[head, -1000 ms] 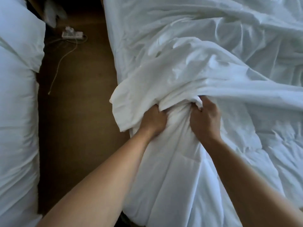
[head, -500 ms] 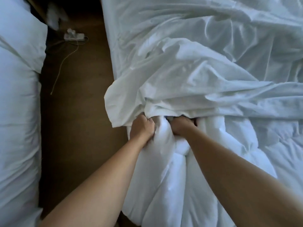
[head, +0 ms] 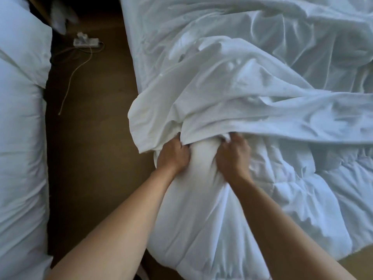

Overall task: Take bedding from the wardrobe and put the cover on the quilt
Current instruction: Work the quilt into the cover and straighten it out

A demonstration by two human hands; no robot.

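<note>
Both hands are closed tight on cloth. The left hand (head: pixel 174 156) pinches the edge of the cover (head: pixel 242 93). The right hand (head: pixel 234 156) curls its fingers into the same edge just beside it. Some quilt may be caught in there too; I cannot tell. I think they hold it like this to pull the open mouth of the cover down over the quilt (head: pixel 201 215). The hands sit close together with a fat lump of quilt between them, so the cover can slide over that lump.

The quilt lies on the bed (head: pixel 137 47), at the side next to the floor (head: pixel 90 158). Its far part is hidden under the cover and its near part is bare. It is white and puffy, with stitched lines. The cover is white too, but thin and full of creases. A big part of the quilt is not inside yet.
</note>
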